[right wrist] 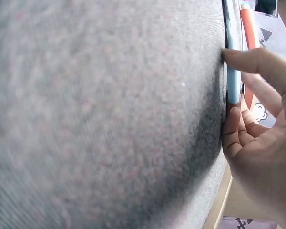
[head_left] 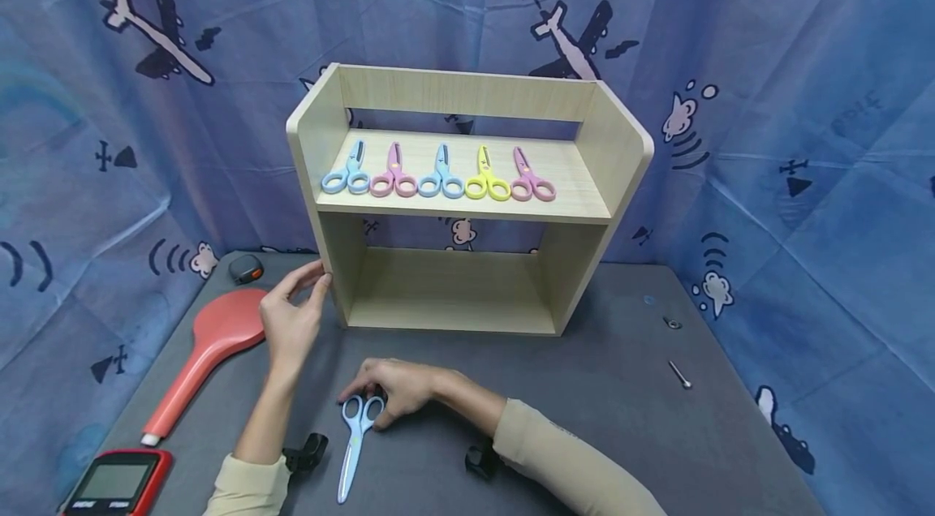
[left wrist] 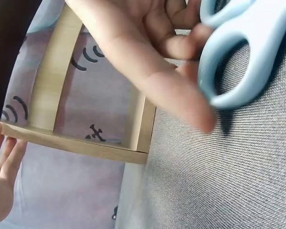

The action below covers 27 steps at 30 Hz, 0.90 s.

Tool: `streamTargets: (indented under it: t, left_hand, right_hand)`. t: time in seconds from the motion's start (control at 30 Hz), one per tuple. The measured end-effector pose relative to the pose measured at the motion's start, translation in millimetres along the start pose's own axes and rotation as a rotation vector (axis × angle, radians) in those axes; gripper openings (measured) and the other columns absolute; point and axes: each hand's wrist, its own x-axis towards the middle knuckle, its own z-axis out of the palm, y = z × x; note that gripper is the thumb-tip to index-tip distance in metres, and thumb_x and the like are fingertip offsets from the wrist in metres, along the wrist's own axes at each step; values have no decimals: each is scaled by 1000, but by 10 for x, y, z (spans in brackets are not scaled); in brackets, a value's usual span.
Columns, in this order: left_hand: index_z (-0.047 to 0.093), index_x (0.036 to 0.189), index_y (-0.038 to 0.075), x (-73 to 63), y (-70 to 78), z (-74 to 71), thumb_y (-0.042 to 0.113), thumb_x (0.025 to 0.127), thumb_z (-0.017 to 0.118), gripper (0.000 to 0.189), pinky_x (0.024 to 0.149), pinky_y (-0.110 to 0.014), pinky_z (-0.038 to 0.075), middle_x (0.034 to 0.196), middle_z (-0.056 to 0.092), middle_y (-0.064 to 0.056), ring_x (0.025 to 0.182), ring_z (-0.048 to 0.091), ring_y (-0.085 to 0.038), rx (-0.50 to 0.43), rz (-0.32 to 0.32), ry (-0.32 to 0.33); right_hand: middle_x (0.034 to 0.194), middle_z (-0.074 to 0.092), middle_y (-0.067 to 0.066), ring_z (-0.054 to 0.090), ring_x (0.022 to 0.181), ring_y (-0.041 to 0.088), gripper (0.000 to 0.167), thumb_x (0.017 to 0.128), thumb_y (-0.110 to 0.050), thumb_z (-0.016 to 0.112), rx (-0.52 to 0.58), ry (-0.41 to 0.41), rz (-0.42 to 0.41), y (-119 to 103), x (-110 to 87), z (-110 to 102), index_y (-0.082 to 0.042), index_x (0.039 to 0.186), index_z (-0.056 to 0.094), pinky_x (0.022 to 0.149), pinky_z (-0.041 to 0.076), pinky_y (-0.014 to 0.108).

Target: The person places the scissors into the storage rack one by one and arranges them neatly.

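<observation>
In the head view, my left hand [head_left: 292,325] touches the outer left side of the pale wooden shelf [head_left: 453,289], its fingertips at the front edge. The left wrist view shows these fingers [left wrist: 9,162] along the board. Light blue scissors [head_left: 352,451] lie on the grey table, blades toward me. My right hand [head_left: 400,384] pinches their handle loops, the thumb on one side and fingers on the other. A row of scissors in blue [head_left: 441,174], pink [head_left: 394,171] and yellow [head_left: 485,175] lies on the upper board, handles toward the front.
Left of the shelf lie a red paddle-shaped object [head_left: 226,325], a dark tape measure [head_left: 245,268] and a red device with a display [head_left: 117,482]. Two small metal pieces, a bolt [head_left: 679,374] and a round-ended part [head_left: 672,323], lie at right. A blue curtain [head_left: 438,5] hangs behind.
</observation>
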Motion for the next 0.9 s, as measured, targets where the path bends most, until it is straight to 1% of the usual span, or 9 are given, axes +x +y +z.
streamTargets:
  t: [0.1,0.27,0.47,0.6,0.67,0.73,0.8,0.9]
  left_hand:
    - [83,120,6,-9,-8,-9,2,96,80,24,78,-7,58,110,84,-18,95,78,-6,-2,-3,-9]
    - [82,121,6,-16,-8,-10,3,97,80,24,80,-6,58,110,84,-18,96,79,-8,1,-7,-13]
    - [83,119,4,-9,-1,-4,2,96,81,24,78,-7,58,109,83,-20,93,74,4,-22,-8,-7]
    - [83,119,4,-7,-1,-4,2,96,81,24,79,-7,58,109,83,-20,93,75,1,-24,-6,-7]
    - [83,119,5,-6,-1,-4,3,96,81,23,79,-8,59,109,83,-20,94,75,-1,-25,-7,-8]
    - [83,119,5,-5,-1,-4,2,96,81,23,79,-8,59,109,83,-20,94,75,1,-28,-9,-9]
    - [83,119,4,-3,-2,-2,2,96,81,24,79,-8,59,109,83,-21,93,74,4,-35,-11,-8]
    - [83,119,4,2,-1,2,-1,95,80,24,78,-8,59,109,83,-21,93,73,8,-51,-12,-5]
  right_hand:
    - [117,60,-3,52,99,0,61,83,-6,90,-29,-32,27,-13,-9,4,-16,140,71,84,45,8]
    - [117,56,-6,50,96,-1,60,81,-8,91,-61,-53,54,-41,-50,5,-14,137,70,82,46,8]
    - [118,55,-2,46,97,0,58,81,-9,91,-112,-59,59,-65,-152,-8,-15,134,70,79,44,8]
    - [122,53,-1,45,100,0,58,81,-10,91,-133,-49,57,-67,-228,-20,-15,134,68,81,44,8]
    - [124,53,0,46,101,1,58,81,-8,90,-114,-38,57,-60,-268,-30,-15,135,68,82,45,9]
    - [125,53,0,48,101,2,59,81,-6,90,-91,-33,62,-47,-310,-45,-15,135,68,82,46,9]
    - [123,56,-1,50,100,1,58,81,-5,90,-73,-33,61,-28,-354,-64,-14,134,68,81,47,9]
    - [118,63,0,53,95,-1,56,83,-4,89,-5,-55,50,8,-431,-104,-12,134,68,79,49,10]
